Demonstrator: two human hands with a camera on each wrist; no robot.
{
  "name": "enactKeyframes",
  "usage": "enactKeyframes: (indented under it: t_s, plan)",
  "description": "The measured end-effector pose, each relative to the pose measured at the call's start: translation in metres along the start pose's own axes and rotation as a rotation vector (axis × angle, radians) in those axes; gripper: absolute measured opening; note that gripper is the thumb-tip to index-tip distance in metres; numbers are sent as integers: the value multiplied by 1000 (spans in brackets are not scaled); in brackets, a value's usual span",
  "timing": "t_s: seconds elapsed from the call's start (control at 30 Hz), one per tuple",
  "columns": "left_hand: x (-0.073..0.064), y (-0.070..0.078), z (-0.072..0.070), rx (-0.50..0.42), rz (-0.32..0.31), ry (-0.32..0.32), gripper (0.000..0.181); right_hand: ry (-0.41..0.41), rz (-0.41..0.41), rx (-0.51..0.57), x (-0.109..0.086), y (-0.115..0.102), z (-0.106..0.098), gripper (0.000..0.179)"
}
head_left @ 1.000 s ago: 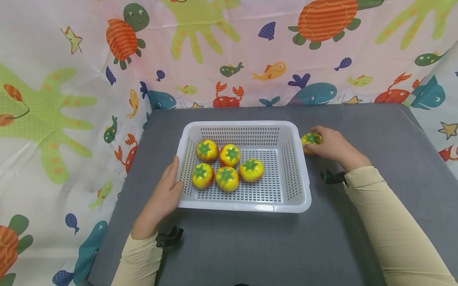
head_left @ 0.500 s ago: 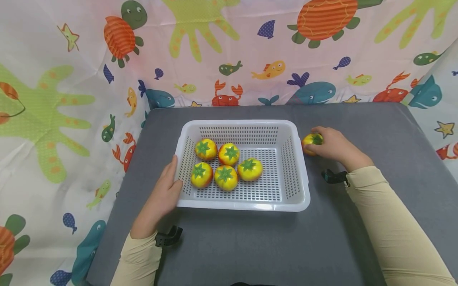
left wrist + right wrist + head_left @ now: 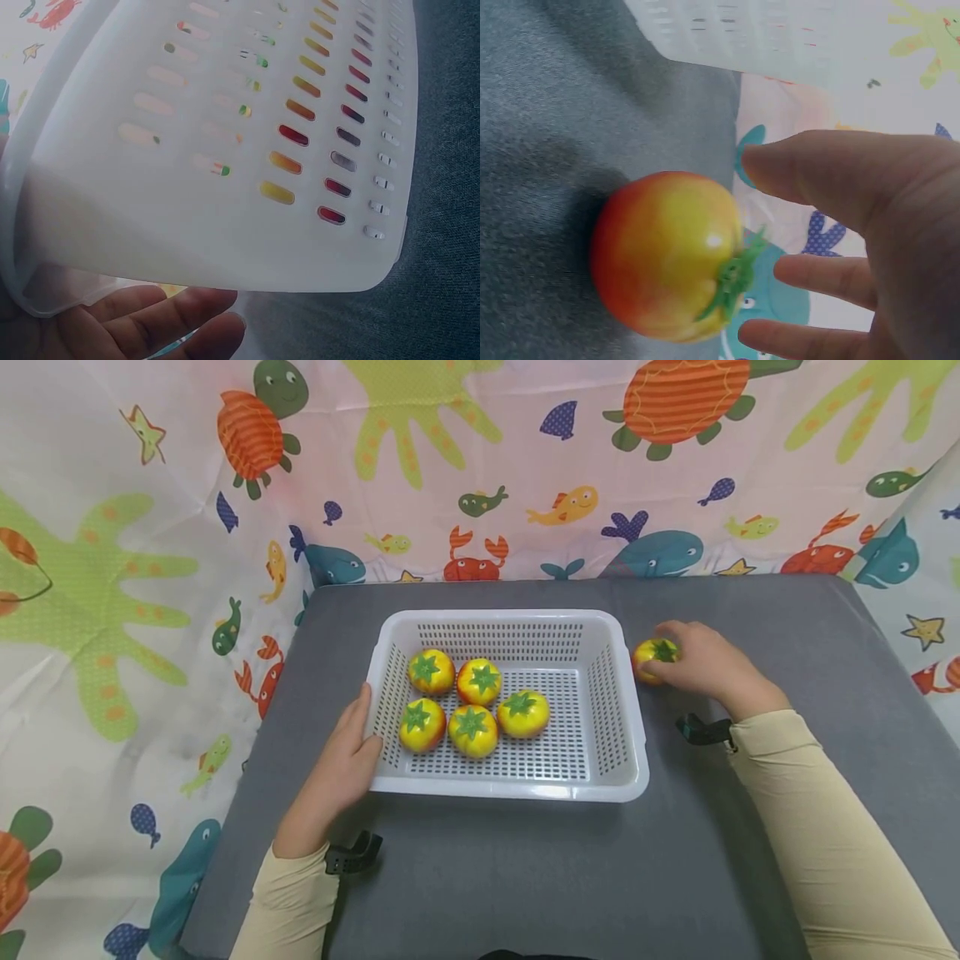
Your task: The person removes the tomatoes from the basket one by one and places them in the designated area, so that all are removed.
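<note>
A white perforated plastic basket (image 3: pixel 510 791) lies on the grey table. Several yellow-and-red tomatoes (image 3: pixel 472 732) with green star-shaped tops sit in its left and middle part. My left hand (image 3: pixel 337 772) rests against the basket's left side; in the left wrist view its fingers (image 3: pixel 169 319) lie loosely beside the lower edge of the wall. One more tomato (image 3: pixel 651 658) stands on the table just right of the basket. Around it is my right hand (image 3: pixel 708 664); in the right wrist view its thumb and fingers are spread, with a gap to the tomato (image 3: pixel 667 255).
Cloth printed with sea animals (image 3: pixel 525 468) hangs behind the table and along its left and right sides. The grey table surface (image 3: pixel 510 877) extends in front of the basket. Each wrist wears a dark band (image 3: pixel 705 731).
My right hand has shifted slightly to the right, and a bit more of the tomato beside it shows. The left hand, basket and tomatoes inside stay put apart from a small camera shift.
</note>
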State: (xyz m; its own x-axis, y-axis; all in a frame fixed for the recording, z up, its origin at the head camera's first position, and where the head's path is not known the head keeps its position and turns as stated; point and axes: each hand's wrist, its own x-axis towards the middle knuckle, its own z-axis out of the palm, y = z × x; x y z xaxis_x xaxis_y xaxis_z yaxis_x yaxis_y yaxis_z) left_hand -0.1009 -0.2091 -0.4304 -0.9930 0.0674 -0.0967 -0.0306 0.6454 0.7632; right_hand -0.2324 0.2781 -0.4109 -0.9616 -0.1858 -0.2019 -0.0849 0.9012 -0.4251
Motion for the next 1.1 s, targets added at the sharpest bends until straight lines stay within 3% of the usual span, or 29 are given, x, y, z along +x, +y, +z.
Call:
enactKeyframes:
  t_s: [0.5, 1.1]
  plan:
    - [0, -1, 0, -5, -3, 12, 77, 112, -24, 35, -21, -30, -31, 75]
    - [-1, 1, 0, 5, -21, 20, 76, 90, -73, 81, -33, -76, -40, 80]
